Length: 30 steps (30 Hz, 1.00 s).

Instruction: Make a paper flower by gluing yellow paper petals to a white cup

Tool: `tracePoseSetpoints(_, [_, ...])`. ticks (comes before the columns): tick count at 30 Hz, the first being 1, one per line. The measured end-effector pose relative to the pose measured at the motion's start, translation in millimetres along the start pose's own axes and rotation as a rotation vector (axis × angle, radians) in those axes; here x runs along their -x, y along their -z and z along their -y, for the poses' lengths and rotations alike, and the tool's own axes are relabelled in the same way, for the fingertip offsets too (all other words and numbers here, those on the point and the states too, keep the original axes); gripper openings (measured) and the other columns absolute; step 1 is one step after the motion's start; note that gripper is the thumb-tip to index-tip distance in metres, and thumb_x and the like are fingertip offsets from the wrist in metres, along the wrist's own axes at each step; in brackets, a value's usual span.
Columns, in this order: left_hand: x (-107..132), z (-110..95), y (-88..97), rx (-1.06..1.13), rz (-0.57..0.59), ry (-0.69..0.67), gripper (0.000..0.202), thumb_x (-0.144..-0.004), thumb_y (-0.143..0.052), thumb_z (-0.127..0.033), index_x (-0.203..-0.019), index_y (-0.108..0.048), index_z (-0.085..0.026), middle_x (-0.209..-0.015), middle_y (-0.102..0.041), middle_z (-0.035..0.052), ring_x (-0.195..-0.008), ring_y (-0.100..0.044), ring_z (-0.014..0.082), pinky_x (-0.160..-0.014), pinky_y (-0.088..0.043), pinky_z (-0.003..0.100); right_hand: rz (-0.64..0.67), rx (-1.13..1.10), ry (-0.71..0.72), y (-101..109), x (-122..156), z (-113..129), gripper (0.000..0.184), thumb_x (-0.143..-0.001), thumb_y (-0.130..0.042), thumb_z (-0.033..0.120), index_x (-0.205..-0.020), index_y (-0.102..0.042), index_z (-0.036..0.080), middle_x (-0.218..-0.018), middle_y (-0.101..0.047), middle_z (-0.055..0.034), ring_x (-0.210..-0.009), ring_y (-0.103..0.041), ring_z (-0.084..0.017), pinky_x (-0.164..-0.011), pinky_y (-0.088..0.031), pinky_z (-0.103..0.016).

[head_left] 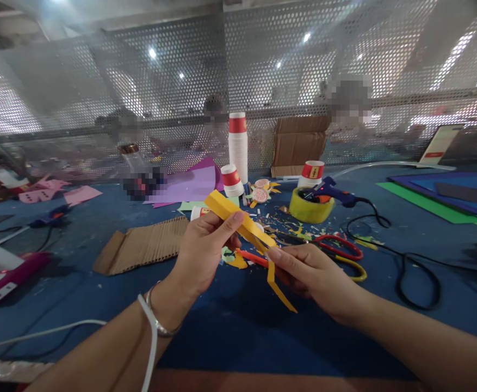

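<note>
Two hands [206,242] [314,272], yellow paper [254,230], room before table edge [238,371]

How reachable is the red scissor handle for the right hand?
Probably yes: the red scissor handle lies just beyond the right hand, seemingly uncovered. That hand is pinching yellow paper, though, so it would likely need freeing first.

Yellow paper strip [258,233]; blue tabletop [222,340] (scissor handles [359,252] red, yellow).
</note>
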<state>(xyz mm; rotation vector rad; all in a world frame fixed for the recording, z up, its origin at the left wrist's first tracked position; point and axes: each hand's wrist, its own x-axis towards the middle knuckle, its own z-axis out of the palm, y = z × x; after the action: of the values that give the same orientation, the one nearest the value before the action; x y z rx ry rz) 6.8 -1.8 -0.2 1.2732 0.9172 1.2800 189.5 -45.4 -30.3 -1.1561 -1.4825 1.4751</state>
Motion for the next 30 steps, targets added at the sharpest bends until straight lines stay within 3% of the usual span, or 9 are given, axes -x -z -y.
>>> tracePoseSetpoints(19, [5.0, 4.6, -2.2, 0.003, 0.058, 0.037, 0.021, -0.078, -0.079, -0.04, -0.074, -0.076, -0.019, -0.058, -0.059, -0.0018, -0.052, -0.049, 0.0073, -0.052, -0.039, 0.022, 0.01, 0.006, 0.035, -1.6, 0.8, -1.8, 0.06, -0.085, -0.054, 0.073, -0.056, -0.042, 0.021, -0.049, -0.029, 0.008, -0.043, -0.021, -0.006, -0.04, -0.013, -0.025])
tracePoseSetpoints(30, [9.7, -3.5, -3.0, 0.062, 0.085, 0.069, 0.019, -0.075, -0.079, -0.029, -0.087, -0.072, -0.016, -0.076, -0.072, 0.0037, -0.065, -0.065, 0.0131, -0.063, -0.053, 0.025, -0.054, 0.008, -0.011, -1.7, 0.7, 5.1, 0.062, -0.08, -0.056, 0.077, -0.056, -0.042, 0.022, -0.048, -0.032, 0.007, -0.043, -0.023, -0.007, -0.041, -0.013, -0.025])
